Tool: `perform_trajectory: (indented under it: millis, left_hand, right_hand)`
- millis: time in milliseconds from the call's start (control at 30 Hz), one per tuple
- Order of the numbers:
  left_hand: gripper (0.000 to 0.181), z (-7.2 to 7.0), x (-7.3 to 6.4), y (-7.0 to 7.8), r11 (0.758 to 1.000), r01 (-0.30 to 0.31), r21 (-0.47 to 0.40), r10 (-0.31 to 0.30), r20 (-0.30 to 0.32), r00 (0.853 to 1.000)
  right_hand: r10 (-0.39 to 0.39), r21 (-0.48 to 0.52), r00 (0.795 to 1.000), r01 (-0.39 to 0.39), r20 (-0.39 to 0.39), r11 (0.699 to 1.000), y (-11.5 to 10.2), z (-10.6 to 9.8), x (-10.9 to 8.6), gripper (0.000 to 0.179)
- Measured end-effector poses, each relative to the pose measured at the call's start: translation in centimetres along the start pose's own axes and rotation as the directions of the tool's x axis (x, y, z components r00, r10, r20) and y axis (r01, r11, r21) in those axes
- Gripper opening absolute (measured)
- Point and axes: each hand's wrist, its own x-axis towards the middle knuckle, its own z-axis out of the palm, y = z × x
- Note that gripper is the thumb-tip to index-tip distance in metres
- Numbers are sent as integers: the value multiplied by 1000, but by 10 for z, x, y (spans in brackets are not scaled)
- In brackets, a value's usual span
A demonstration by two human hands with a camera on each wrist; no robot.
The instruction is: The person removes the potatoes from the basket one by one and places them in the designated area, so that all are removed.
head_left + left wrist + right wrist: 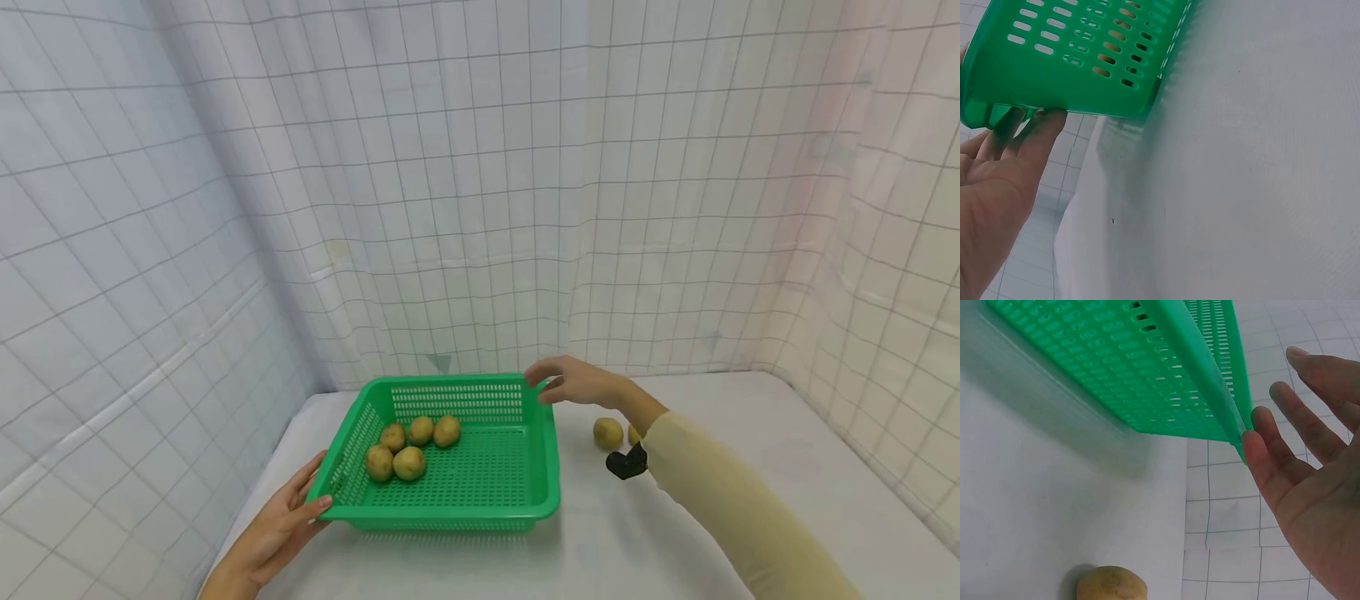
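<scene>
A green plastic basket with slotted walls stands on the white table, several potatoes grouped in its left half. At its front left corner my left hand grips the rim, thumb on top and fingers under the edge. In the left wrist view those fingers reach beneath the lip. Over the back right corner is my right hand, its fingers spread and loosely bent. The right wrist view has its little finger right at the rim, the other fingers apart from it.
Right of the basket lies a potato, with another yellowish one partly hidden by my sleeve. A small black object shows beside the sleeve. Grid-patterned white curtains enclose the table at the back and sides.
</scene>
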Motion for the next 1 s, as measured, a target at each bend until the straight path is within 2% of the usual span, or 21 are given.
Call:
perform_trajectory:
  millis: [100, 333, 633, 833, 1000]
  left_hand:
    - [81, -1, -1, -1, 1000, -14, -4, 14, -9, 1000]
    - [84, 4, -1, -3, 999, 35, 12, -33, -79, 996]
    - [86, 7, 0, 1, 999, 39, 11, -38, -101, 994]
    - [87, 7, -3, 3, 999, 37, 8, -36, -80, 996]
    - [87, 9, -3, 5, 999, 36, 14, -35, -84, 996]
  right_hand:
    - [-21, 10, 1000, 21, 17, 1000, -1, 6, 7, 46]
    - [-54, 21, 998, 53, 42, 998, -7, 17, 21, 43]
    - [-112, 48, 990, 108, 83, 993, -14, 32, 37, 41]
    - [-163, 69, 979, 155, 120, 985, -18, 45, 54, 44]
    - [-174, 66, 977, 167, 124, 984, -24, 51, 65, 44]
